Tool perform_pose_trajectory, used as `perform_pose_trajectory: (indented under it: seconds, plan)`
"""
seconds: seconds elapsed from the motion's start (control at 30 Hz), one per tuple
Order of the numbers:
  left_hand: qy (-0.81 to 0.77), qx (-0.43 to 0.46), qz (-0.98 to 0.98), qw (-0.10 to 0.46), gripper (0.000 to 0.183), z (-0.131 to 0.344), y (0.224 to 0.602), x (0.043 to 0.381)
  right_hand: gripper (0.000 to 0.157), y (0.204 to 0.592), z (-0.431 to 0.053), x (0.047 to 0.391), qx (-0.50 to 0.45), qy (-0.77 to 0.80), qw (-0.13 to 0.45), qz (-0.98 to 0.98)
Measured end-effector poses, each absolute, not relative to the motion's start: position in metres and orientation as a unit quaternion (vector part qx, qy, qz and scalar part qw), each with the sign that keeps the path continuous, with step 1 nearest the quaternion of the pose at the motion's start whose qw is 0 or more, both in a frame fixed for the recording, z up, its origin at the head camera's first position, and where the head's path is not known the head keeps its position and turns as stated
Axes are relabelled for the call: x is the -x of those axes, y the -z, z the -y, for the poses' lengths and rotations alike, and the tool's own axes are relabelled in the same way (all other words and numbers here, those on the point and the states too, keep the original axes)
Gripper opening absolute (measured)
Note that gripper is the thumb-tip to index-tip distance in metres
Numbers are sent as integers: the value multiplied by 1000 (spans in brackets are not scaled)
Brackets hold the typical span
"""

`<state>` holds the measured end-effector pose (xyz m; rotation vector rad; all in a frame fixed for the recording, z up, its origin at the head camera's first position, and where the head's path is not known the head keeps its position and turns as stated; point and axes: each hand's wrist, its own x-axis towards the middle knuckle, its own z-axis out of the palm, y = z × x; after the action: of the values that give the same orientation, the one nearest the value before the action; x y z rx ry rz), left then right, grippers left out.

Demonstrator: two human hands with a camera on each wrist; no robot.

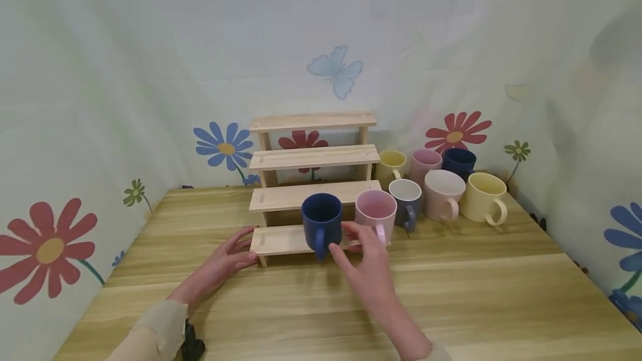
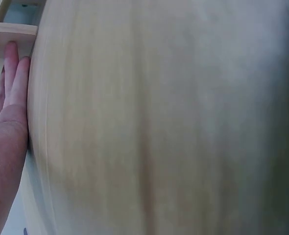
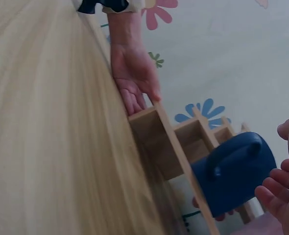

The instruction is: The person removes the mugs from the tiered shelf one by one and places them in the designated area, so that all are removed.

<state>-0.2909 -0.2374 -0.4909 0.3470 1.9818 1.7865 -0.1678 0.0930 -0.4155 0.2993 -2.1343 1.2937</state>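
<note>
A dark blue mug (image 1: 321, 222) stands upright on the bottom step of a four-step wooden rack (image 1: 315, 196), its handle facing me. Just right of the mug is my right hand (image 1: 368, 263), thumb near the handle and fingertips at the mug's side. The right wrist view shows these fingers (image 3: 276, 188) loosely bent, not wrapped round the blue mug (image 3: 237, 171). My left hand (image 1: 225, 261) rests at the left end of the bottom step, fingers extended against the rack (image 2: 14, 33). A pink mug (image 1: 375, 209) sits at the bottom step's right end, partly behind my right hand.
Right of the rack, on the wooden table (image 1: 476, 305), stand several mugs: a grey-blue one with a white inside (image 1: 405, 200), a pale pink one (image 1: 443, 194), yellow ones (image 1: 482, 196), another pink (image 1: 424, 165) and a dark blue (image 1: 458, 162). A flowered cloth (image 1: 225, 60) hangs behind.
</note>
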Motion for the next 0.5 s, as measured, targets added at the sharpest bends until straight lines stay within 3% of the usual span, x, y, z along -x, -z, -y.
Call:
perform_pose_trajectory:
  seconds: [0.5]
  plan:
    - [-658,-126,-705,234,76,238,489,291,32,433,-75,178,-64,-554,189,808]
